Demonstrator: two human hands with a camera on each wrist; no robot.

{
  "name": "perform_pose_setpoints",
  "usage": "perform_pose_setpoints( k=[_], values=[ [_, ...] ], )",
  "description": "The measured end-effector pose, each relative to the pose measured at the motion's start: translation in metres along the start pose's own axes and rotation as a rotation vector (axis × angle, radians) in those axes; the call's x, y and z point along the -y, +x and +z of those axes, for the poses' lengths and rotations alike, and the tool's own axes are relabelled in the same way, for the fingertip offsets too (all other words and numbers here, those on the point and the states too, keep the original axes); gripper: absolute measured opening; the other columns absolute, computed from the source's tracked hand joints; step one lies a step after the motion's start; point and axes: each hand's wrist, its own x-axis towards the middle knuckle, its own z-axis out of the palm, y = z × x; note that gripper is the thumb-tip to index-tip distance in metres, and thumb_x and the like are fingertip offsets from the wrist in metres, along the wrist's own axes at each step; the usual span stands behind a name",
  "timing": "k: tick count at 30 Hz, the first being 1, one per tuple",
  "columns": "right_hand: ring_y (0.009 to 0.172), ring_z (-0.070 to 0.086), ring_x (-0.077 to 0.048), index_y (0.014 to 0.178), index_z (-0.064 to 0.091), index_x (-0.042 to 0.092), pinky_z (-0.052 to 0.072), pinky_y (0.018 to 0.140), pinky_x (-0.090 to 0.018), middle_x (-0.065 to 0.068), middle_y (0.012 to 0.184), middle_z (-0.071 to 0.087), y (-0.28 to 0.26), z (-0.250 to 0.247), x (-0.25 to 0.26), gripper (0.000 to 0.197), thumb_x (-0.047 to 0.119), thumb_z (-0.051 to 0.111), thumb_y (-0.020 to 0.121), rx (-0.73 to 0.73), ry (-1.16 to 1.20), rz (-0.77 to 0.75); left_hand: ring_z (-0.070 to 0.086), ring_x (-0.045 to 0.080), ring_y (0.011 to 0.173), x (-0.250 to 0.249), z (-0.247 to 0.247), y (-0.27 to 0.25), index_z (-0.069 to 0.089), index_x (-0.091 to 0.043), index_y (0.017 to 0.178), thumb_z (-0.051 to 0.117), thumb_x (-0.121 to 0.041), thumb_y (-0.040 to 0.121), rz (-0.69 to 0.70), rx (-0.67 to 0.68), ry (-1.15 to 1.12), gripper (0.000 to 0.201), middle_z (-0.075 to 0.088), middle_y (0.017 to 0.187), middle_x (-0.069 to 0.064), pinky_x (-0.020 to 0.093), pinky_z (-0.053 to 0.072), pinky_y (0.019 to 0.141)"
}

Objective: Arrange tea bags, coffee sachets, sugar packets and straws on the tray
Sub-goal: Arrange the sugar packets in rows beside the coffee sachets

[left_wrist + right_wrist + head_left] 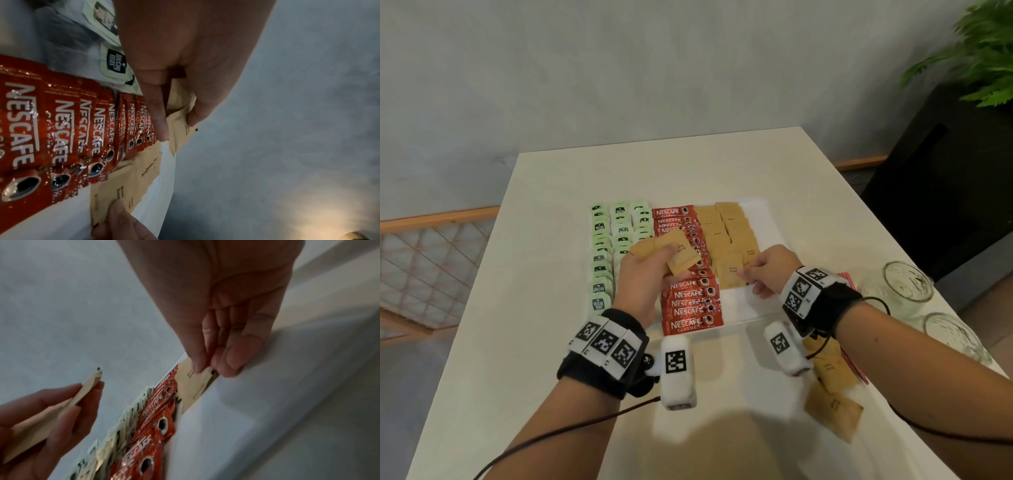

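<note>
White worktop (585, 394), and on it the tray (760, 210), nearly full: three columns of green tea bags (601, 274) along its left edge, one overlapped column of red coffee sachets (688, 301) down the middle, then two columns of brown sugar packets (732, 233) towards the right edge, about five showing in each. Overlapped, I'd say, to fit more in. Two glasses (907, 284) stand at the worktop's right edge, with roughly three loose packets (832, 411) near the front. Straws: none I can make out. Left hand (640, 274) hangs over the sachets, fingers curled round a small spare stack (681, 253), a supply to feed from. Right hand (770, 270) pinches one packet (731, 274), laying it at the near end of a sugar column.
</note>
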Motion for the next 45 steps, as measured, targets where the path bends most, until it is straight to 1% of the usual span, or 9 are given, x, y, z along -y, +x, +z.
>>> perform_pose_setpoints(
  k=[9, 14, 19, 22, 30, 33, 37, 42, 45],
  values=[
    [0.051, 0.062, -0.014, 0.082, 0.070, 0.005, 0.050, 0.046, -0.021, -0.007, 0.067, 0.069, -0.002, 0.002, 0.002, 0.024, 0.027, 0.079, 0.079, -0.002, 0.007, -0.001, 0.074, 0.018, 0.080, 0.002, 0.005, -0.003, 0.061, -0.008, 0.102, 0.061, -0.007, 0.094, -0.088, 0.009, -0.088, 0.008, 0.072, 0.094, 0.008, 0.039, 0.061, 0.074],
    [0.057, 0.061, -0.017, 0.088, 0.070, 0.003, 0.054, 0.051, -0.025, -0.009, 0.075, 0.066, -0.011, -0.005, 0.002, 0.031, 0.033, 0.066, 0.090, 0.033, 0.205, -0.121, 0.075, 0.016, 0.073, 0.003, 0.011, -0.008, 0.062, -0.010, 0.096, 0.062, -0.005, 0.094, -0.096, 0.061, -0.043, 0.006, 0.075, 0.078, 0.001, 0.032, 0.062, 0.063],
    [0.065, 0.061, -0.012, 0.090, 0.069, 0.011, 0.052, 0.058, -0.023, -0.003, 0.079, 0.068, -0.033, -0.007, 0.019, 0.024, 0.035, 0.072, 0.084, 0.204, 0.252, -0.271, 0.074, 0.021, 0.088, 0.007, 0.021, -0.017, 0.066, -0.012, 0.101, 0.061, -0.008, 0.095, -0.056, 0.131, 0.058, 0.009, 0.076, 0.095, 0.004, 0.029, 0.061, 0.064],
    [0.064, 0.061, -0.011, 0.078, 0.064, 0.014, 0.052, 0.060, -0.022, -0.003, 0.074, 0.065, -0.040, -0.005, 0.022, 0.018, 0.026, 0.077, 0.081, 0.230, 0.248, -0.318, 0.074, 0.021, 0.091, 0.009, 0.027, -0.024, 0.069, -0.012, 0.106, 0.060, -0.011, 0.096, -0.035, 0.192, 0.124, 0.013, 0.076, 0.099, 0.004, 0.031, 0.061, 0.069],
    [0.063, 0.062, -0.015, 0.076, 0.052, 0.009, 0.056, 0.059, -0.028, -0.008, 0.071, 0.062, -0.052, -0.032, 0.017, 0.021, 0.005, 0.071, 0.082, 0.164, 0.206, -0.347, 0.069, 0.015, 0.076, 0.003, 0.015, -0.031, 0.068, -0.012, 0.102, 0.058, -0.013, 0.097, 0.020, 0.256, 0.519, 0.011, 0.073, 0.094, 0.006, 0.034, 0.059, 0.071],
    [0.062, 0.063, -0.013, 0.082, 0.056, 0.007, 0.055, 0.056, -0.022, -0.005, 0.072, 0.066, -0.057, -0.041, 0.014, 0.015, 0.005, 0.070, 0.083, 0.194, 0.101, -0.378, 0.068, 0.015, 0.080, -0.001, 0.015, -0.033, 0.067, -0.020, 0.102, 0.056, -0.020, 0.099, 0.119, 0.217, 0.592, 0.011, 0.072, 0.097, 0.003, 0.029, 0.059, 0.069],
    [0.065, 0.064, -0.009, 0.087, 0.067, 0.005, 0.053, 0.058, -0.019, -0.002, 0.077, 0.070, -0.062, -0.047, 0.014, 0.006, 0.004, 0.071, 0.082, 0.235, 0.068, -0.403, 0.070, 0.013, 0.081, -0.001, 0.025, -0.041, 0.069, -0.019, 0.106, 0.066, -0.027, 0.092, 0.160, 0.338, 0.660, 0.016, 0.074, 0.098, 0.003, 0.032, 0.058, 0.075],
    [0.065, 0.058, -0.010, 0.092, 0.073, 0.005, 0.051, 0.058, -0.018, -0.006, 0.074, 0.065, -0.062, -0.048, 0.018, 0.015, 0.008, 0.078, 0.078, 0.118, 0.171, -0.463, 0.069, 0.014, 0.071, 0.003, 0.041, -0.046, 0.070, -0.008, 0.098, 0.073, -0.019, 0.087, 0.143, 0.347, 0.603, 0.015, 0.073, 0.088, 0.012, 0.042, 0.059, 0.073],
    [0.060, 0.055, -0.010, 0.089, 0.073, 0.003, 0.047, 0.053, -0.014, -0.010, 0.074, 0.065, -0.057, -0.053, 0.022, 0.018, 0.016, 0.080, 0.078, -0.014, 0.271, -0.483, 0.068, 0.015, 0.064, -0.004, 0.053, -0.048, 0.068, -0.011, 0.100, 0.072, -0.014, 0.088, 0.084, 0.312, 0.422, 0.013, 0.073, 0.085, 0.004, 0.035, 0.061, 0.060]
  ],
)
